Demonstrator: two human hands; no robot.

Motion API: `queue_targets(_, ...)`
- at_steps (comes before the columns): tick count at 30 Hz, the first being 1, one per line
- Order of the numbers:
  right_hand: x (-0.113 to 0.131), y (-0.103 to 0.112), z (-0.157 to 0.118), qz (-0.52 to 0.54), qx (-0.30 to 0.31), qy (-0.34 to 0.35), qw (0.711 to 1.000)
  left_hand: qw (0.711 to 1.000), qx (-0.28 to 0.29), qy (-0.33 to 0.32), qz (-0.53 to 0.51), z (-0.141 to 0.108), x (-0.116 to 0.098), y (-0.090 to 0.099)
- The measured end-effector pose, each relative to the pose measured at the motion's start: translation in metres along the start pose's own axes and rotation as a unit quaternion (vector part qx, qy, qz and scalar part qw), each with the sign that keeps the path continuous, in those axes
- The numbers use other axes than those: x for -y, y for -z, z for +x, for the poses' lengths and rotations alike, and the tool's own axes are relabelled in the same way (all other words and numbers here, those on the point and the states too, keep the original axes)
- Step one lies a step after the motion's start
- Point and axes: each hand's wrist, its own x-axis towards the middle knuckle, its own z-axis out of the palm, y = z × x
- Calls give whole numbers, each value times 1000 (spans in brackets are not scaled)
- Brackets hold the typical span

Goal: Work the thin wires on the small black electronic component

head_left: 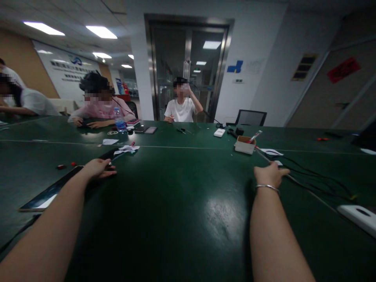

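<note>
My left hand is low over the table at the left, fingers stretched out and apart. Something small and shiny shows at its fingertips, too small to name. A tablet-like dark slab lies beside my left forearm, and crumpled paper scraps lie just beyond the fingers. On the right, my right hand rests on the table with thumb and an outer finger spread; the middle fingers are partly hidden. Close by it are a thin pale strip, black cables and a piece of white paper.
A small open box holding a pen-like stick stands past my right hand. Farther back are a water bottle, a white block and several people around the green table. A white device sits at the right edge.
</note>
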Motion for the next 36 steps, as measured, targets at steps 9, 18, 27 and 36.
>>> queue_targets(9, -6, -28, 14, 37, 113, 50, 992, 999, 33, -18, 40, -8, 13, 5)
queue_targets(18, 39, -55, -44, 233, 449, 75, 859, 966, -11, -98, 238, 0, 15, 14)
queue_targets(27, 76, -80, -126, 266, 581, 168, 751, 901, -83, -92, 415, -14, -5, 10)
queue_targets(36, 74, -98, -138, 230, 530, 281, 766, 913, 41, -347, 210, -85, -80, -114)
